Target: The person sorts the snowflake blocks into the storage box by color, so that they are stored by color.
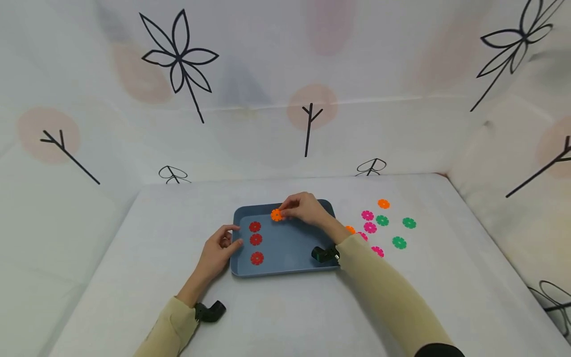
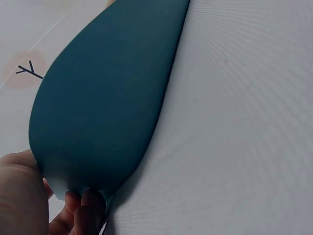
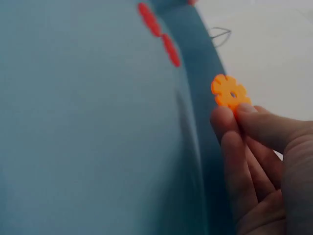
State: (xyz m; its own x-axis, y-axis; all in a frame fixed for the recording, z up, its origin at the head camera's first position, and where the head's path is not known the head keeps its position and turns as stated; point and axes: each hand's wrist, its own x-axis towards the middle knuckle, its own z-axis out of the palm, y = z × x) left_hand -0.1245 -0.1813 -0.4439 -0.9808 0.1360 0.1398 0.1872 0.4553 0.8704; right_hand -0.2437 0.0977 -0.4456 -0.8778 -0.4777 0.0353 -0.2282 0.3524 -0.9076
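The thumb and forefinger of the right hand (image 1: 308,208) pinch a bright orange, flower-shaped disc (image 1: 275,215) with notched edges and a small central hole. The disc is held upright at the far side of a blue-grey rectangular tray (image 1: 290,248) with rounded corners, left of the tray's middle; whether it touches the tray is hard to tell. The left hand (image 1: 216,252) grips the tray's left edge, thumb at the rim and other fingers bent against the outside.

Inside the tray, right of the left hand, three red notched discs (image 1: 256,240) lie flat in a column running from far to near. The far two sit close together, the nearest a little apart.

To the right of the tray are loose discs of the same shape: three green discs (image 1: 399,243), several pink discs (image 1: 370,228) and two orange ones (image 1: 383,204), some partly hidden by the right forearm. They lie on a white cloth-covered table (image 1: 276,317).

Pale yellow sleeves (image 1: 388,292) cover both forearms, and a small black device (image 1: 211,311) sits at each wrist. Beyond the table, a pale backdrop (image 1: 258,144) carries black line-drawn plants.
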